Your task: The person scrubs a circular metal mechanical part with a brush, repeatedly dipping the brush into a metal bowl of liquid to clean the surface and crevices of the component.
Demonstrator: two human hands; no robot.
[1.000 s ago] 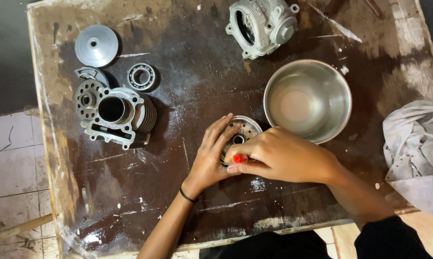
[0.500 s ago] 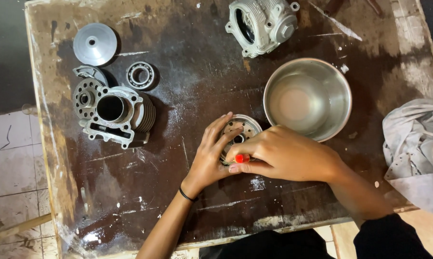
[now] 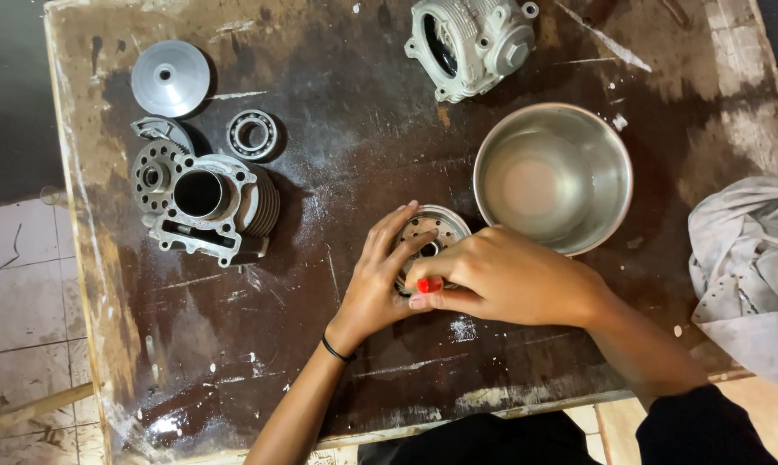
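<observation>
Both hands, left hand [image 3: 380, 280] spread and right hand [image 3: 501, 275] seemingly pinching a small red-tipped tool [image 3: 429, 284], are pressing one round perforated metal disc [image 3: 428, 234]. One round steel bowl [image 3: 553, 176] is sitting beside them, holding nothing.

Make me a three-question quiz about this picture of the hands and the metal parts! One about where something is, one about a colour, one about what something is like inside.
1. Where is the ball bearing?
A. inside the steel bowl
B. on the table just above the finned cylinder
C. on the cloth

2. What colour is the small thing pinched in the right hand?
A. red
B. blue
C. yellow

3. What is in the steel bowl?
A. bolts
B. no parts
C. the bearing

Answers:
1 B, the bearing lies on the table between the flat disc and the finned cylinder.
2 A, a red tip shows at the fingertips, over the round holed part that the left hand steadies.
3 B, only its bare shiny bottom shows.
</observation>
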